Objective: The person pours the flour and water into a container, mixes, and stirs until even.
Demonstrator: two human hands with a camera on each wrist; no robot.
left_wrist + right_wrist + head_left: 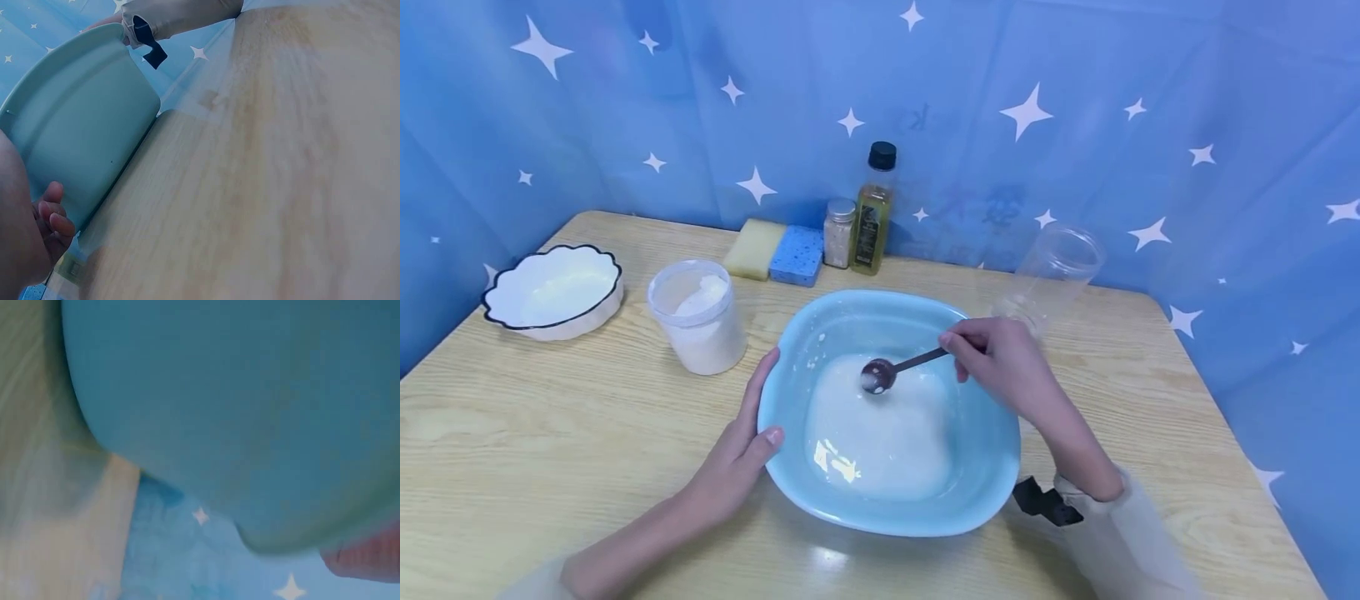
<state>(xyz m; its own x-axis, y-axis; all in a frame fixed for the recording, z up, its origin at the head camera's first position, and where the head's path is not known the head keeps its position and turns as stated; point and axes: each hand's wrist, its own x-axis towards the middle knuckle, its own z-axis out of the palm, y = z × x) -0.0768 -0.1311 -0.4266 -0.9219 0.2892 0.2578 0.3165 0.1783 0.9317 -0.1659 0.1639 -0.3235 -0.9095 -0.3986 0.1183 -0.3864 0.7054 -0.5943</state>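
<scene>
A light blue basin (985,492) stands in the middle of the wooden table (550,450) and holds a milky white liquid (880,433). My left hand (739,454) grips its left rim, thumb over the edge. In the left wrist view the basin's outer wall (75,125) fills the left side, with my curled fingers (55,222) against it. My right hand (1000,358) pinches the handle of a dark spoon (880,375), whose bowl sits in the liquid with white on it. The right wrist view shows only the basin's blurred blue wall (237,406).
A clear tub of white powder (698,317) stands left of the basin, a white scalloped dish (553,292) further left. Behind lie two sponges (775,250), a spice jar (838,233) and an oil bottle (872,208). An empty clear jar (1052,271) stands behind my right hand.
</scene>
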